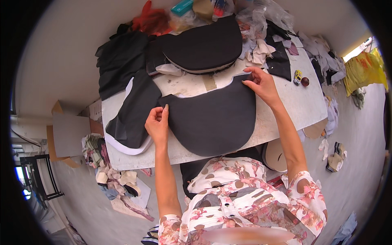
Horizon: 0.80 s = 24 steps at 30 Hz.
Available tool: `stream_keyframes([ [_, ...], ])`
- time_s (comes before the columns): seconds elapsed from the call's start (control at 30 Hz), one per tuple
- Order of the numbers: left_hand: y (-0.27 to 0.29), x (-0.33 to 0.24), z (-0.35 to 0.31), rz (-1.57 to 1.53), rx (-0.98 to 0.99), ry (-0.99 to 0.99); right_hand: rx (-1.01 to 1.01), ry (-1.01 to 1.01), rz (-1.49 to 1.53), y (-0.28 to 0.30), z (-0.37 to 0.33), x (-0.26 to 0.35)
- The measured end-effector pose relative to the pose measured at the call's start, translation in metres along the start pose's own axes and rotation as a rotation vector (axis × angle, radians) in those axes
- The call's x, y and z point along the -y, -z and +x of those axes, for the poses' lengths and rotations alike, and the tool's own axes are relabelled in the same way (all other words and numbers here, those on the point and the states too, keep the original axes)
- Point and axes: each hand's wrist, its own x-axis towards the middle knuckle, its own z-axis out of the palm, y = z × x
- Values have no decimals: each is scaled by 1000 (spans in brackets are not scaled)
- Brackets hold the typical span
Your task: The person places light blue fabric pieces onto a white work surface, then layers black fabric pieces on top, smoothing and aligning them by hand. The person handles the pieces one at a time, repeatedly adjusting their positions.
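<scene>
A pale table (302,102) fills the middle of the room, much of its top hidden under cloth. The black piece (212,114) lies at its near edge, in front of the person, a white layer showing along its upper curve and otherwise covered. Behind sits a stack of black pieces (204,45), too dark to count. Off to the left stands a cardboard box (71,134), its inside out of sight. The yellow bag (363,73) at far right runs into the dark rim; I can't see what it holds, nor what's in the red bag (151,20), cut off at the top. The left hand (157,120) pinches the black piece's left corner; the right hand (259,83) has thumb and forefinger at the other corner, whether gripping I can't tell.
</scene>
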Motion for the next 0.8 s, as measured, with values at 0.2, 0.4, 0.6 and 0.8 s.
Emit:
stream_keyframes([
  [0.2, 4, -14, -4, 106, 15, 33, -114, 45, -363, -5, -5, 13],
  [0.4, 2, -31, -27, 476, 205, -643, -9, 405, -782, -19, -39, 54],
  [0.6, -6, -16, -30, 611, 384, -572, 230, 329, -931, -37, -45, 27],
  [0.8, -4, -15, -28, 548, 385, -570, 66, 404, -892, -32, -28, 53],
])
